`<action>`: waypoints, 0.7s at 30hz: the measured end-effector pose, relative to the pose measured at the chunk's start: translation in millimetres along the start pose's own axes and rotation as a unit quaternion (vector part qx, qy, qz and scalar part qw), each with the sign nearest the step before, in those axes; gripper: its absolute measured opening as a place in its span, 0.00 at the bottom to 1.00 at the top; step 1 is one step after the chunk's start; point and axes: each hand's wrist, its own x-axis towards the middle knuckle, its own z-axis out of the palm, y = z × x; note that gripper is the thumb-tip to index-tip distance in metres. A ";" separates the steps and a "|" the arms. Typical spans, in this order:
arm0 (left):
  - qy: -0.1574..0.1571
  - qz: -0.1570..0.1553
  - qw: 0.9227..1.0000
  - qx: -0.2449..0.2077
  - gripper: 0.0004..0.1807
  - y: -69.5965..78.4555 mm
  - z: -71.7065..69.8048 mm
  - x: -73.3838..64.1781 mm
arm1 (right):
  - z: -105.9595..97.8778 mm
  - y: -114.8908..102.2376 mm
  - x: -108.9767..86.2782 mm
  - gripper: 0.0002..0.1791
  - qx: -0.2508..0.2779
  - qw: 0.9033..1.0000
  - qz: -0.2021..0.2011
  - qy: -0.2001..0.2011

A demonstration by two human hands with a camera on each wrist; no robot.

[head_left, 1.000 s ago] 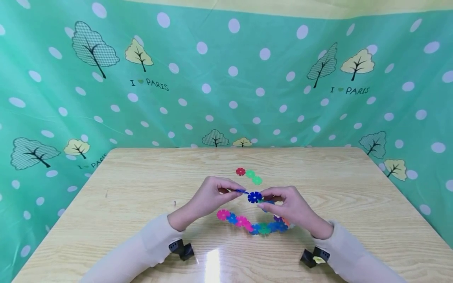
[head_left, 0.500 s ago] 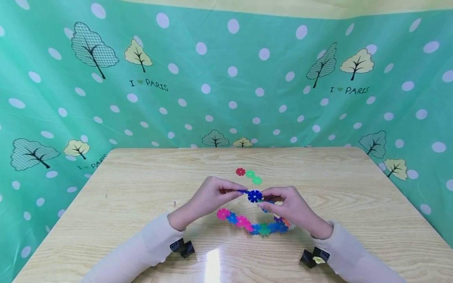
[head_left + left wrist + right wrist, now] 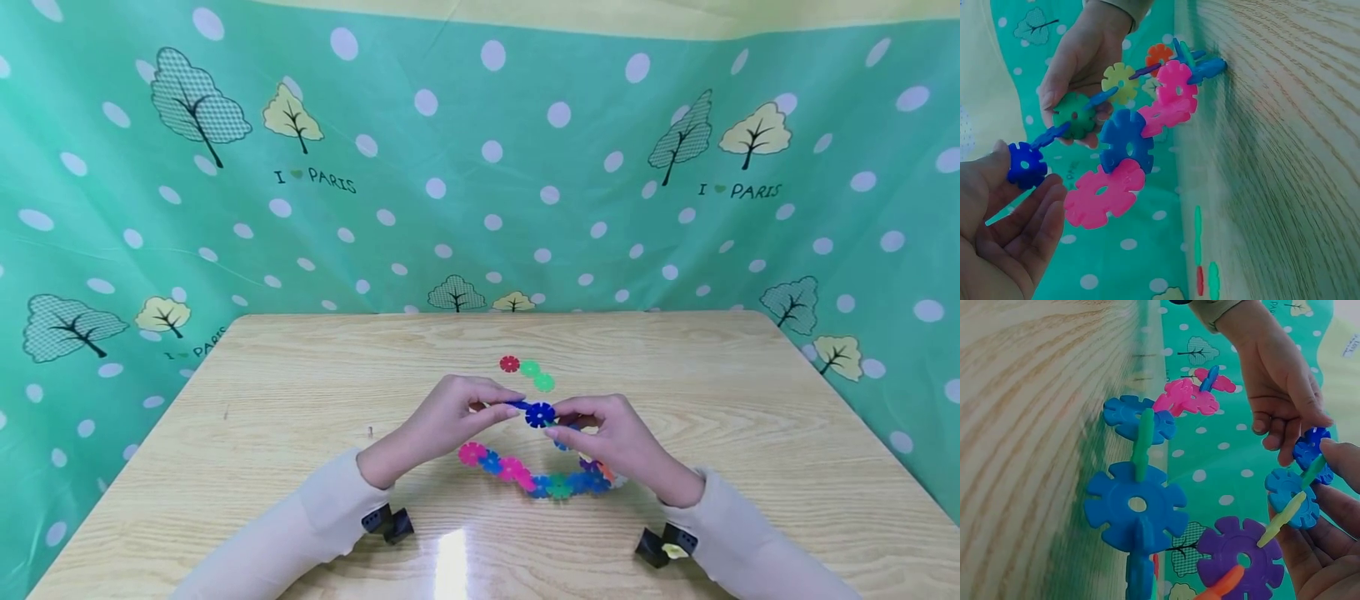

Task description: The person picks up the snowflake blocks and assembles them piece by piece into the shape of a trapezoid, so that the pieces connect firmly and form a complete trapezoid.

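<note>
My left hand (image 3: 461,411) pinches a dark blue notched snowflake disc (image 3: 1027,165) between thumb and fingers. That disc touches a second dark blue disc (image 3: 540,415), which stands next to a green snowflake disc (image 3: 1074,115). My right hand (image 3: 617,429) pinches the green disc. From there a curved chain of interlocked discs runs down through a light blue disc (image 3: 1292,497), a yellow disc (image 3: 1120,83) and a purple disc (image 3: 1239,556). Further blue and green discs follow, and a pink disc (image 3: 472,454) forms the far end at the left. My right palm partly hides the chain in the head view.
Beyond the hands, a red disc (image 3: 510,364) and two light green discs (image 3: 544,382) lie flat on the wooden table (image 3: 315,358). A green dotted curtain (image 3: 487,183) hangs behind the table. A small black camera sits at each wrist.
My left fingertips have shifted very slightly to the right, toward the second dark blue disc. My right hand and the chain have stayed almost still.
</note>
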 end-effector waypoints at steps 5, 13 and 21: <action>-0.010 -0.002 1.000 0.001 0.14 1.1 -3.1 -0.3 | 1.0 -0.2 0.4 0.10 0.007 1.000 -0.007 0.002; -0.033 0.005 0.999 0.028 0.15 3.1 -8.5 0.6 | 2.2 -1.1 0.8 0.09 0.004 1.000 -0.012 0.010; -0.069 -0.035 0.997 -0.030 0.18 2.9 -13.6 3.2 | 5.0 0.2 -0.6 0.08 -0.004 0.999 -0.050 0.015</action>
